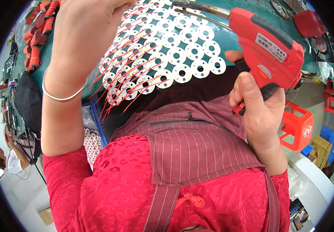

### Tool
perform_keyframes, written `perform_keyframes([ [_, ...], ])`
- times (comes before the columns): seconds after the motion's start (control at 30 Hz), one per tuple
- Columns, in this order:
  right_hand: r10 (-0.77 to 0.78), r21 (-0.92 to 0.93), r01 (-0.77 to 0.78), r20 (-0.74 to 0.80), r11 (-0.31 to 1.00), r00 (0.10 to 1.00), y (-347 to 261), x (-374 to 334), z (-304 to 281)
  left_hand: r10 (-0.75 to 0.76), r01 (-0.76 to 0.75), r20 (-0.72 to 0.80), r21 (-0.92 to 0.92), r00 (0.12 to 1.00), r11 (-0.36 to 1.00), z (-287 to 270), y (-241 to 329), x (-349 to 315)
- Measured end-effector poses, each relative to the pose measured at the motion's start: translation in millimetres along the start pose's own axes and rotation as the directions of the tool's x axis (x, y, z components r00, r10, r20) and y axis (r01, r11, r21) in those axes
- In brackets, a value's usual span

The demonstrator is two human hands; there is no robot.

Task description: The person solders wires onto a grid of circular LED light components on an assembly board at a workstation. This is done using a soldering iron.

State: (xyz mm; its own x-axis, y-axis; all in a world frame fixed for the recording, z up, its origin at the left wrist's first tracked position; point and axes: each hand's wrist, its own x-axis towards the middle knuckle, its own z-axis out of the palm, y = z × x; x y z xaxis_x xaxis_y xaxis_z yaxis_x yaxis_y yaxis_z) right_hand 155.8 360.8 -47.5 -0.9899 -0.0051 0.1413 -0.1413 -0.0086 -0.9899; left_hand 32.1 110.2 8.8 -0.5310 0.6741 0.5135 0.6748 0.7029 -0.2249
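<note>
My right hand (258,94) is wrapped round the handle of a red and black soldering gun (269,50), its metal tip pointing left over the panel. A panel of round white LED boards (176,55), each with a hole in its middle, lies at the table's near edge. Thin red wires (130,75) stick out from the boards on its left side. Above the panel's far left part, my left hand (91,33) is raised with its fingers closed. Its fingertips reach the upper picture edge, so what they pinch is hidden.
Bundles of red wire (35,50) lie on the green table (252,36) at the left. A blue crate (97,120) with more round boards stands below. At the right are a red plastic stool (298,125) and a fan (322,47). Another person (14,158) works at far left.
</note>
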Motion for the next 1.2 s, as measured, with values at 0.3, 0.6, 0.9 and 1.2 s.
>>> perform_keyframes([
  [0.3, 0.004, 0.144, 0.009, -0.087, 0.990, 0.996, 2, -3, 2, -0.034, 0.006, -0.136, -0.199, 0.990, 0.980, 40, 14, -3],
  [0.6, 0.008, 0.070, -0.004, -0.055, 0.998, 0.998, 3, 1, 2, -0.089, 0.089, 0.006, -0.225, 0.996, 0.970, 38, 17, -5],
  [0.9, 0.015, 0.004, -0.015, -0.019, 1.000, 1.000, 5, 1, 4, -0.067, 0.047, -0.072, -0.258, 0.995, 0.965, 53, 9, -12],
  [1.2, 0.011, 0.078, -0.007, -0.051, 0.997, 0.999, 5, 2, 7, -0.020, 0.021, 0.010, -0.164, 1.000, 0.986, 46, 16, -8],
])
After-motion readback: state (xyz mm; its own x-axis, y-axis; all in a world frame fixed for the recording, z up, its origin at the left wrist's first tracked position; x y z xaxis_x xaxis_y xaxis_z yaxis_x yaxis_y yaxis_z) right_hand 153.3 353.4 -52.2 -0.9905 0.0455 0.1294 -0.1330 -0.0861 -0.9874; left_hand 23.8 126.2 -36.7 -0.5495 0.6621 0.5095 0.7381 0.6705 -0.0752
